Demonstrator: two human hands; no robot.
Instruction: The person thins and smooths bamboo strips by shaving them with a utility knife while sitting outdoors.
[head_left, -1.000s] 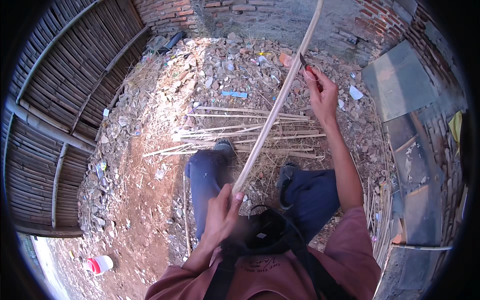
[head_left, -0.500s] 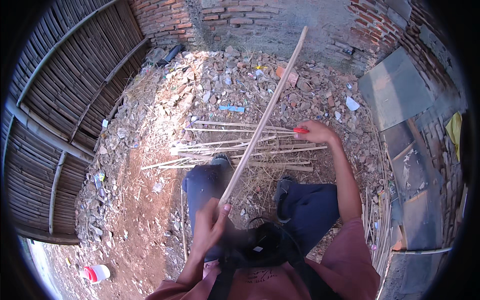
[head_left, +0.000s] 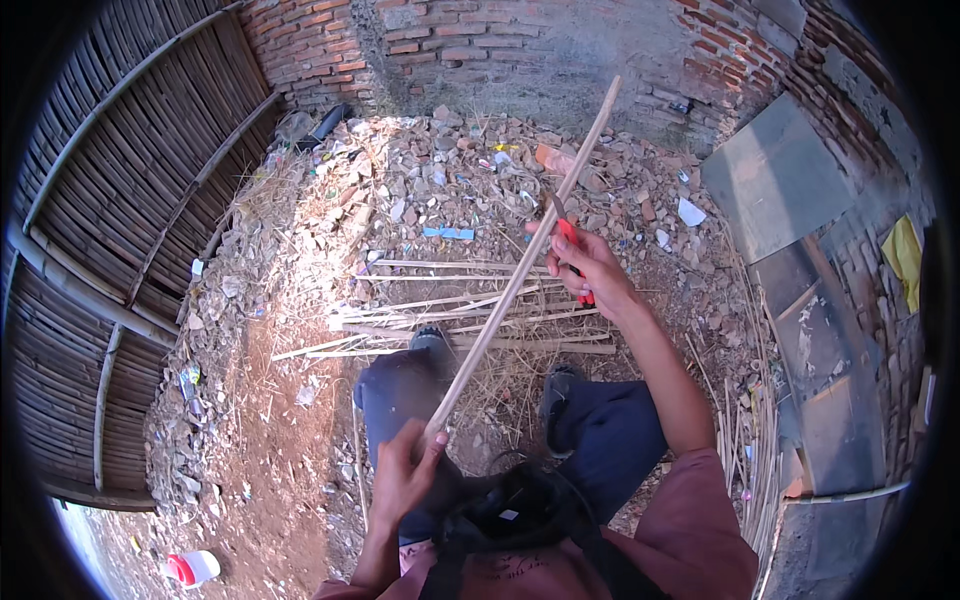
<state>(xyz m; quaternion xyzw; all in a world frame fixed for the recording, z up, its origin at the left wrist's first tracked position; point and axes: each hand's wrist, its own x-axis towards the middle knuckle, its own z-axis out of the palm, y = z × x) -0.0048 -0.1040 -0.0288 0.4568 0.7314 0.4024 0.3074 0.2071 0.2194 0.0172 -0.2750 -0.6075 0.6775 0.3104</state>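
1. My left grip (head_left: 405, 468) is closed around the lower end of a pale wooden strip (head_left: 525, 264), thumb along the top, just above the left thigh.
2. My right grip (head_left: 592, 268) is wrapped around a red-handled knife (head_left: 567, 232), farther out along the strip. The dark blade lies at the strip's right edge – from this feed I cannot tell how deep it bites, if at all.
3. The strip runs slantwise from my left grip, up and to the right, past the knife; its free end overlaps the brick wall (head_left: 460, 45) in my view.
4. Beneath it, a loose pile of similar strips (head_left: 420, 318) lies crosswise on the ground, some touching, a few apart at the far side.
5. The left shoe (head_left: 428, 340) is just beside that pile; the right shoe (head_left: 560, 395) sits nearer me, below its right part.
6. Beyond the pile I see stony rubble (head_left: 420, 200) with a blue scrap (head_left: 448, 233) on it, reaching to the wall.
7. Farther out: a slatted panel (head_left: 120, 150) on the left, a grey sheet (head_left: 780, 170) leaning on the right, and a red-and-white container (head_left: 192, 569) tipped on its side at lower left.
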